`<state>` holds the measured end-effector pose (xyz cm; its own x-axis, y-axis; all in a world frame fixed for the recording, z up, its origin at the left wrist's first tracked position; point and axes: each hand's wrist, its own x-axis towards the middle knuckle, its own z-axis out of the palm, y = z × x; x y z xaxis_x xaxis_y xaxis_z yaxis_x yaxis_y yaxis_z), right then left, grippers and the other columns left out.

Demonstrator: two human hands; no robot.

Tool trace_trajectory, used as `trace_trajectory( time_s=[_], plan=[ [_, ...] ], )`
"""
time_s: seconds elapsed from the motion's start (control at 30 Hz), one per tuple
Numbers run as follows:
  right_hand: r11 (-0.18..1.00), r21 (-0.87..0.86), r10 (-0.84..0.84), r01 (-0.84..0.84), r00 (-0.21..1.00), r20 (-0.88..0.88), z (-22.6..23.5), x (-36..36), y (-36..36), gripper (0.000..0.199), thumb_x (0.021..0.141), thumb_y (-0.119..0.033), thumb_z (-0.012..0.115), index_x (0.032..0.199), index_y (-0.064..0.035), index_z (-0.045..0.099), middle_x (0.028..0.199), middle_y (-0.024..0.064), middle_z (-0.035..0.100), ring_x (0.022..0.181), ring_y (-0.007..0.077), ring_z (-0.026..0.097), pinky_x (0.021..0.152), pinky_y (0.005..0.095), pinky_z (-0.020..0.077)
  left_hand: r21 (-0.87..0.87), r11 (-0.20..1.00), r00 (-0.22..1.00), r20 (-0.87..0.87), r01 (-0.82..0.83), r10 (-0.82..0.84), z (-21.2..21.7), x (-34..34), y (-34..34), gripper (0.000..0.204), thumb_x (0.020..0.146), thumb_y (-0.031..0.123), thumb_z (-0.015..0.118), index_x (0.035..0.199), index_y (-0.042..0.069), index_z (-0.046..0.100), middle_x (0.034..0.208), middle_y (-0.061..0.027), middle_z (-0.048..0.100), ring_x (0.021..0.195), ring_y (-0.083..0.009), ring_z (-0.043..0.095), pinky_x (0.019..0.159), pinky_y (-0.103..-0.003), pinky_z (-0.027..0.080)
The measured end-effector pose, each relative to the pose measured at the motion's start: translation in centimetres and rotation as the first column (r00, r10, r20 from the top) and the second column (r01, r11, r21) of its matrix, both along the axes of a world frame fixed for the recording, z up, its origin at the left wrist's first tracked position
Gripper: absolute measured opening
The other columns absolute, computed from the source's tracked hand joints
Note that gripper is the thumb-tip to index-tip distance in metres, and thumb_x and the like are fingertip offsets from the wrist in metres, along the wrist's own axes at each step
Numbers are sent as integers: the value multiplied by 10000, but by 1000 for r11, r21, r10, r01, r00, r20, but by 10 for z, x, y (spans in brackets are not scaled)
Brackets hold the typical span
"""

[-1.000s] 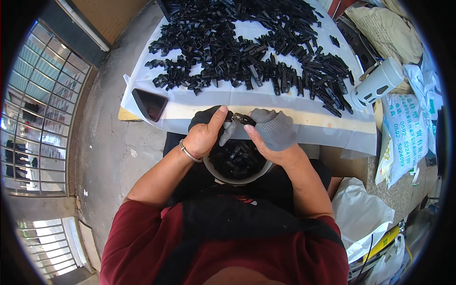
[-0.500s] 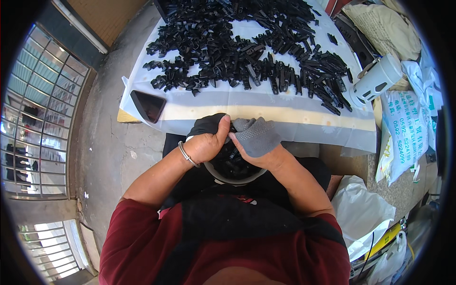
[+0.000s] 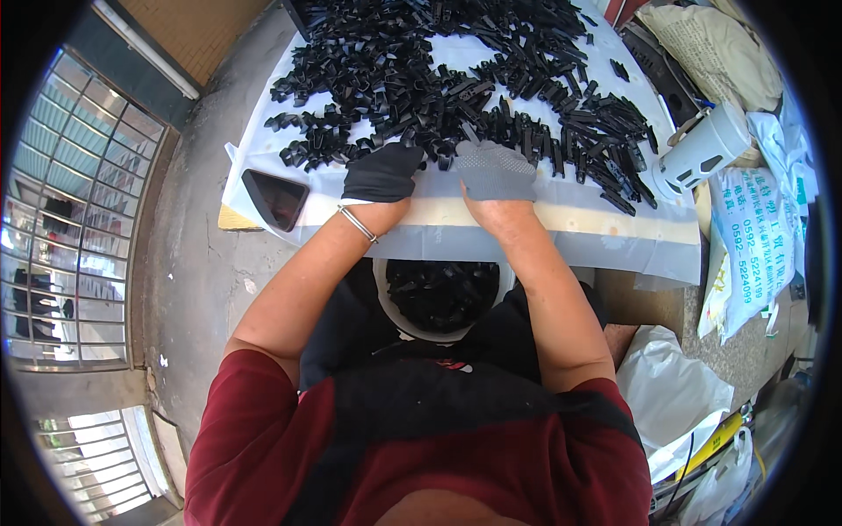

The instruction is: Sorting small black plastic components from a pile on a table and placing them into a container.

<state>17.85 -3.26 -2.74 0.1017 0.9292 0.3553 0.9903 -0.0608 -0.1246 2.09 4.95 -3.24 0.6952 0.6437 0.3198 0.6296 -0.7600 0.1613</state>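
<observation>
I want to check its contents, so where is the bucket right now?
In the head view, the bucket sits near the centre, between the person's legs, just below the white table covering's near edge, with black parts inside.

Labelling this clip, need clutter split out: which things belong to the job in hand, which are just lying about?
In the job, apparently:
- gloved left hand and right hand, at the piles' near edge
- black parts
- covered table
- bucket of black pieces

Likely lying about:
- phone
- white cylindrical container
- white bag
- printed sack
</observation>
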Motion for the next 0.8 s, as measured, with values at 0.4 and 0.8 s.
trace_trajectory(
  time_s=[0.4,0.8],
  plan=[
    [967,248,136,-66,951,-279,8,7,-51,241,822,-178,525,1015,-37,555,915,156,595,810,336,561,734,422,440,17,995,967,235,98,-100,4,-18,-6,182,767,101,559,943,59,570,849,-142,583,793,-316,562,700,-380,461],
    [873,-4,445,-487,802,-399,17,-30,-73,294,791,-264,617,993,-53,580,882,121,614,786,305,584,678,371,456,-854,444,957,289,273,-32,39,-42,-65,461,798,217,636,1194,26,494,985,-73,609,852,-127,544,762,-258,446]
  ],
)
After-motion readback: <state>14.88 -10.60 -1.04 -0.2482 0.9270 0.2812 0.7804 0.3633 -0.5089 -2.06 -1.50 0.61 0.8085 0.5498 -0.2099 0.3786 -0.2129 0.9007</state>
